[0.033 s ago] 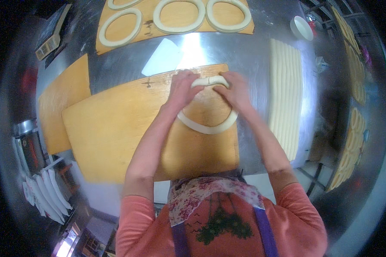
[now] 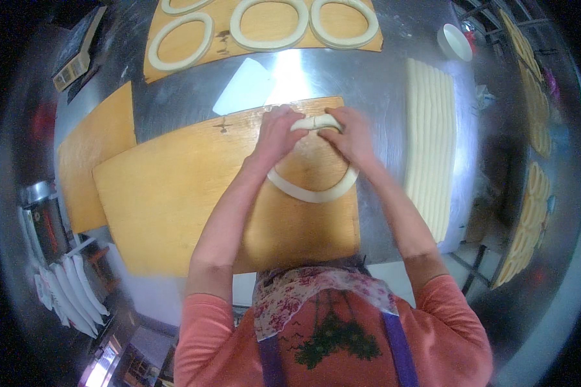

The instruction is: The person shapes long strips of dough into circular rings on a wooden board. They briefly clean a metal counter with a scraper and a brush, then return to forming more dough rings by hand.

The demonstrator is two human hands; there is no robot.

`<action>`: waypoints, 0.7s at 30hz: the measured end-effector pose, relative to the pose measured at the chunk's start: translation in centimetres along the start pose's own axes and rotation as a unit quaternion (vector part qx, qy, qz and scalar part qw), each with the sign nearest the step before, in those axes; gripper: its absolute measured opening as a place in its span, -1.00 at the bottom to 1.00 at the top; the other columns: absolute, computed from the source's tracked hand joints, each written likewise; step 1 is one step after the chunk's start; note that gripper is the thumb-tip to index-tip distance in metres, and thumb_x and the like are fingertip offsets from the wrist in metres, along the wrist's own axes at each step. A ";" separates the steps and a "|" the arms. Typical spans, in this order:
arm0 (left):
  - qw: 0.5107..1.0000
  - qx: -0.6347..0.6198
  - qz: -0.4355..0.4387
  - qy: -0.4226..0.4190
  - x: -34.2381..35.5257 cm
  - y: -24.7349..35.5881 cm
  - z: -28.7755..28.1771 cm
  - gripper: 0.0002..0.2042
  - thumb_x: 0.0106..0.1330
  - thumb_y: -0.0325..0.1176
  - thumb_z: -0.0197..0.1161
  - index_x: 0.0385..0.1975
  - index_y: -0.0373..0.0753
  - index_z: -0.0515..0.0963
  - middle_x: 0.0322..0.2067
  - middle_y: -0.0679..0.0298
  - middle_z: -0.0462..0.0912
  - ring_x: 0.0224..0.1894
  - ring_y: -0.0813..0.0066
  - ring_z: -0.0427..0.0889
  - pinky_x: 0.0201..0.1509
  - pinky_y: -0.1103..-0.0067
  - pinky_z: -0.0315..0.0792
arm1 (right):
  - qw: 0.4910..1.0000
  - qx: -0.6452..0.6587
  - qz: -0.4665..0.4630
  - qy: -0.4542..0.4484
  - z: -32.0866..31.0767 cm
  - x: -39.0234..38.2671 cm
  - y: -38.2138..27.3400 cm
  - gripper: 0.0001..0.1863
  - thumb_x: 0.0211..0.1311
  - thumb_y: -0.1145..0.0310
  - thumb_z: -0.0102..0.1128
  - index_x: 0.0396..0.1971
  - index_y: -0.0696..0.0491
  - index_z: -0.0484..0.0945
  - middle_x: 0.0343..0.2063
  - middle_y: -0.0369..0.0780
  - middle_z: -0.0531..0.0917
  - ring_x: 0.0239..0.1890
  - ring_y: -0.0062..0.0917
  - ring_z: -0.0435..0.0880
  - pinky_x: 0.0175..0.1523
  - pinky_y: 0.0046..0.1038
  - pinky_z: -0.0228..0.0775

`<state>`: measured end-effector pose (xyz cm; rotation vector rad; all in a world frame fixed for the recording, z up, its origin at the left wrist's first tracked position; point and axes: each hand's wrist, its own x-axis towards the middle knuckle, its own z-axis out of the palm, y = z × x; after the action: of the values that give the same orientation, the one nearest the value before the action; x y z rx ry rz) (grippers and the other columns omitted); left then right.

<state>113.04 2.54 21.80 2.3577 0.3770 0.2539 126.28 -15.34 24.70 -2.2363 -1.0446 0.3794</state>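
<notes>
A ring of pale dough (image 2: 314, 195) lies on the right part of a wooden board (image 2: 174, 187). My left hand (image 2: 279, 134) is closed around the far left of the ring, my right hand (image 2: 354, 134) around the far right. Between the two hands a short stretch of the dough shows, with a thin seam across it. Both thumbs sit on the inner side of the ring. The ring's near curve rests on the wood, untouched. My palms and fingers hide its far sides.
Beyond, another wooden board (image 2: 223, 58) bears several dough rings. A white flat sheet (image 2: 244, 86) lies on the metal table (image 2: 381, 84) before it. Long dough strips (image 2: 428, 148) lie side by side at right, near a white bowl (image 2: 455, 43). A smaller board (image 2: 100, 155) is at left.
My right hand has shifted very slightly toward my left hand, so their thumbs are a little closer. The ring has stayed where it was.
</notes>
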 end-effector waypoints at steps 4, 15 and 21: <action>0.995 -0.077 -0.040 0.046 0.4 0.4 0.3 -0.68 0.08 -0.34 0.47 -0.15 -0.23 0.65 -0.22 0.13 0.59 -0.09 0.06 0.54 0.03 0.24 0.41 | 0.999 0.049 0.011 0.003 1.2 1.6 -0.2 -0.65 -0.03 0.32 0.50 -0.19 0.07 0.71 -0.24 -0.12 0.69 -0.06 -0.13 0.61 0.09 -0.13 0.40; 0.997 -0.063 0.003 0.043 -0.2 -1.1 -1.1 -0.68 0.19 -0.37 0.41 -0.04 -0.28 0.67 -0.23 0.10 0.62 -0.11 0.07 0.53 0.01 0.30 0.39 | 0.991 0.011 0.016 0.136 -6.2 5.9 6.3 -0.47 -0.03 0.37 0.50 0.03 0.08 0.64 0.03 -0.08 0.62 0.10 -0.18 0.59 0.22 -0.23 0.42; 0.996 -0.072 0.042 0.011 1.7 -0.2 -0.5 -0.69 0.22 -0.43 0.39 -0.04 -0.31 0.65 -0.19 0.10 0.57 -0.09 0.10 0.50 0.00 0.35 0.39 | 0.907 -0.313 0.085 0.268 -25.9 14.1 25.2 -0.42 -0.15 0.34 0.50 0.04 -0.14 0.68 0.33 -0.11 0.40 0.37 -0.11 0.34 0.41 -0.08 0.23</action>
<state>114.46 3.58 22.14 2.2333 0.2615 0.3364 162.92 -27.75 27.98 -2.7596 -0.7250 -0.5687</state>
